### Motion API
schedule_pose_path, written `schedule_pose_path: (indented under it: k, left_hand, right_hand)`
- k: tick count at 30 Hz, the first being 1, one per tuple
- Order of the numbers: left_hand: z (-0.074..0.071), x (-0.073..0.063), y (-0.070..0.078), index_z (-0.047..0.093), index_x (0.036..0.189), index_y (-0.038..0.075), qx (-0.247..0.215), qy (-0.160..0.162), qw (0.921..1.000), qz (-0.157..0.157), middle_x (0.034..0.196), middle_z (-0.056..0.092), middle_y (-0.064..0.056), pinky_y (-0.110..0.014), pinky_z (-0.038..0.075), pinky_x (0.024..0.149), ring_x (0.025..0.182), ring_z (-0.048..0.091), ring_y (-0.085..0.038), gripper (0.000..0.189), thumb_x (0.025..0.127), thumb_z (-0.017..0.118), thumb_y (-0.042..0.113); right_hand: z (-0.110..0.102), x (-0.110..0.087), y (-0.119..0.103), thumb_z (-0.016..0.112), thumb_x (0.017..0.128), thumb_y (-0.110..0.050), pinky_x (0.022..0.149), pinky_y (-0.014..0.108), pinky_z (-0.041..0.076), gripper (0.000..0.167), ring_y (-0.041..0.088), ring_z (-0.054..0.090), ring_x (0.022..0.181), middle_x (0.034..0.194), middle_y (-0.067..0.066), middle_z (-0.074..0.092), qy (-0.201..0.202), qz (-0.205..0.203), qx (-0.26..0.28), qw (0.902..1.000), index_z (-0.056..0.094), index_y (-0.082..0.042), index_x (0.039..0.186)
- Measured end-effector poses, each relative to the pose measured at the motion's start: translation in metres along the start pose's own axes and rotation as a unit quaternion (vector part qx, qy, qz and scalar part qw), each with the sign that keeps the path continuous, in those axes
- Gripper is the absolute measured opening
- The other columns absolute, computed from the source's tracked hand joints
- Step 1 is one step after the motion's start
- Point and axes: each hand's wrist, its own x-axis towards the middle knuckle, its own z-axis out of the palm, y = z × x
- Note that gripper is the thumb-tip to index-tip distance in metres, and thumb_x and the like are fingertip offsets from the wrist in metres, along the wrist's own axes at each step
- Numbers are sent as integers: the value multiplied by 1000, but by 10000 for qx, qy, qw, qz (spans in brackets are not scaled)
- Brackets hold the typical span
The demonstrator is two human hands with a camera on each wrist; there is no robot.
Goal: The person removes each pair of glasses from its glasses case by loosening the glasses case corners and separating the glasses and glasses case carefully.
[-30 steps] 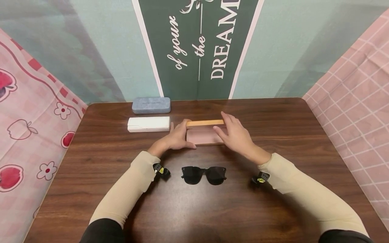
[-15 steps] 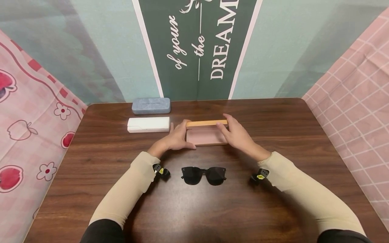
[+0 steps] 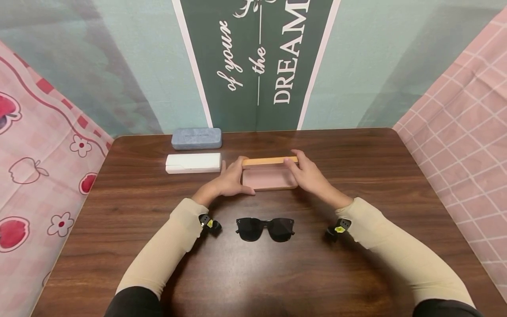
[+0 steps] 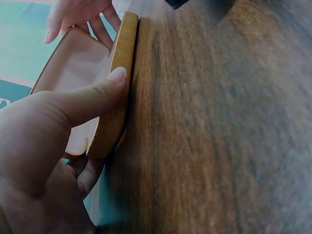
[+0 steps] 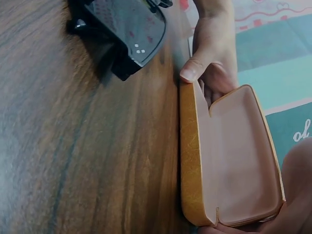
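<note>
In the head view, a glasses case (image 3: 269,177) with an orange-tan outside and pink lining lies opened at the table's middle, lid raised at the back. My left hand (image 3: 229,180) grips its left end, the thumb (image 4: 105,90) on the front wall in the left wrist view. At the right end, my right hand (image 3: 310,175) pinches the raised lid, thumb in front and fingers behind. The right wrist view shows the case's lining (image 5: 246,156) with nothing in it. Folded black sunglasses (image 3: 250,230) lie on the table in front of the case, lenses toward me.
A white case (image 3: 194,163) lies just left of my left hand. Behind it is a blue case (image 3: 196,138), near the back edge of the brown wooden table (image 3: 356,149). Printed cloths hang at the back and along both sides.
My right hand has shifted slightly right and its thumb has come onto the lid's edge, uncovering more of the case. My left hand, the sunglasses and the other cases stay put.
</note>
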Motion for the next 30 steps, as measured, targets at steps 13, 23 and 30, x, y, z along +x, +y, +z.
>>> schedule_pose_path:
  k: [13, 23, 30]
  left_hand:
    - [1, -1, -1, 26, 149, 5, -67, -41, 10000, -39, 150, 48, -15, -64, -10, 118, 146, 34, -35, 101, 77, 91, 36]
    - [1, -2, -3, 27, 149, 5, -143, 19, 9999, -37, 148, 50, -16, -64, -9, 118, 144, 36, -36, 101, 77, 91, 34]
    - [2, 0, -2, 29, 147, 5, -62, 105, 9999, 5, 143, 53, -16, -64, -8, 118, 142, 40, -34, 98, 76, 90, 36]
  right_hand:
    - [-7, 1, 1, 40, 109, -46, 102, 53, 44, 52, 36, 56, 121, 136, 21, 59, -248, 391, 566, 9973, 55, -7, 139]
    - [-12, 6, 2, 45, 109, -40, 100, 52, 47, 46, 35, 50, 120, 139, 21, 50, -831, 733, 1549, 9817, 53, -6, 138]
    - [-18, 10, 5, 47, 109, -32, 106, 56, 45, 38, 37, 50, 126, 140, 21, 50, -1154, 639, 1781, 9751, 54, -3, 131]
